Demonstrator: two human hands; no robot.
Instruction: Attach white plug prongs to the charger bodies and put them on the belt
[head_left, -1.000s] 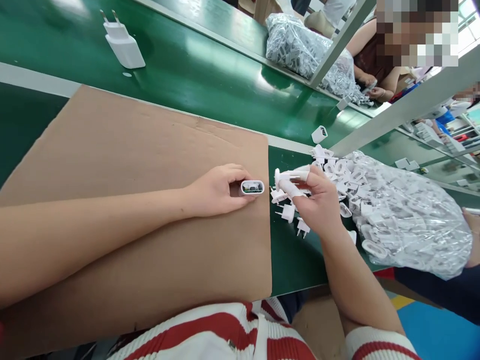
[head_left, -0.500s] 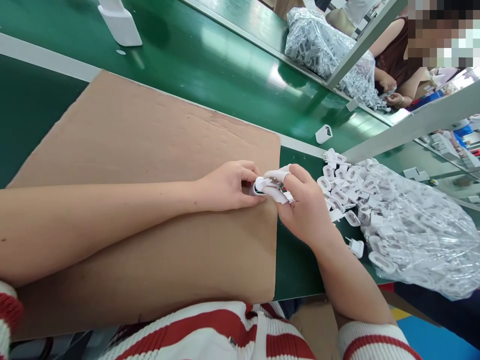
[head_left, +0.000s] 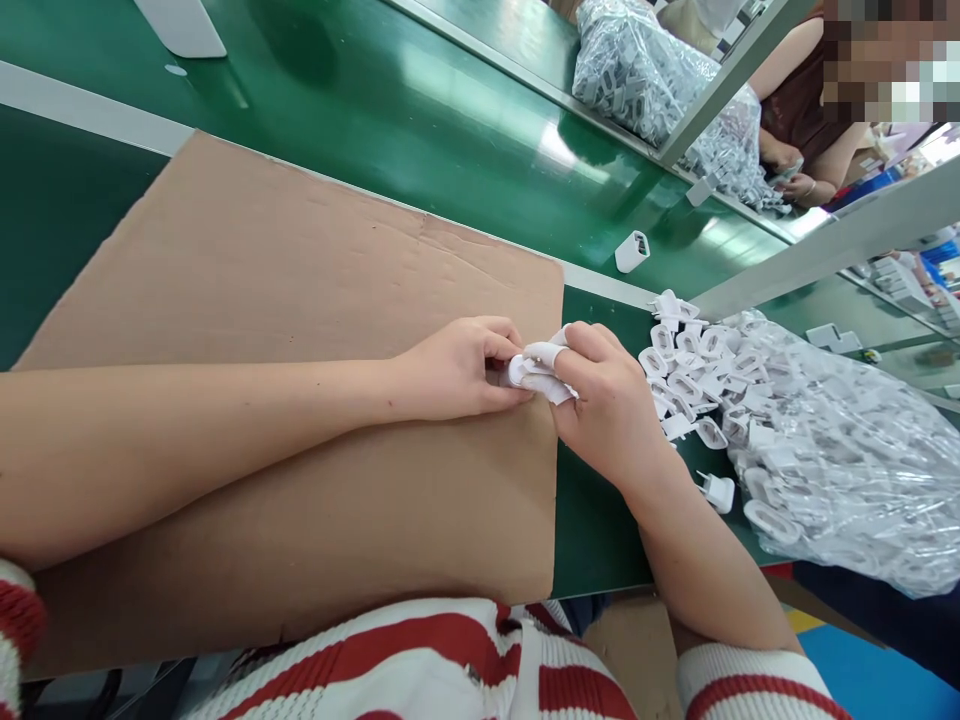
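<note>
My left hand (head_left: 486, 368) is closed around a white charger housing (head_left: 514, 372) above the right part of the cardboard. My right hand (head_left: 600, 400), with white covers on its fingertips, pinches at the open end of that housing from the right. The fingers hide most of the white plug piece held there; its prongs do not show. The two hands nearly touch. Nearest to my right hand on the outer side lies a pile of white plug pieces (head_left: 684, 385).
The cardboard sheet (head_left: 300, 260) covers much of the green bench. A clear bag (head_left: 855, 460) of white parts lies at right. One white charger housing (head_left: 632, 252) stands beyond the white strip. A slanted grey post (head_left: 825, 240) crosses at right. A co-worker's hands (head_left: 791, 175) work behind it.
The plug piece has gone further into the charger housing, and the gap with the green board between them no longer shows. The hands stay in place; the view has shifted slightly.
</note>
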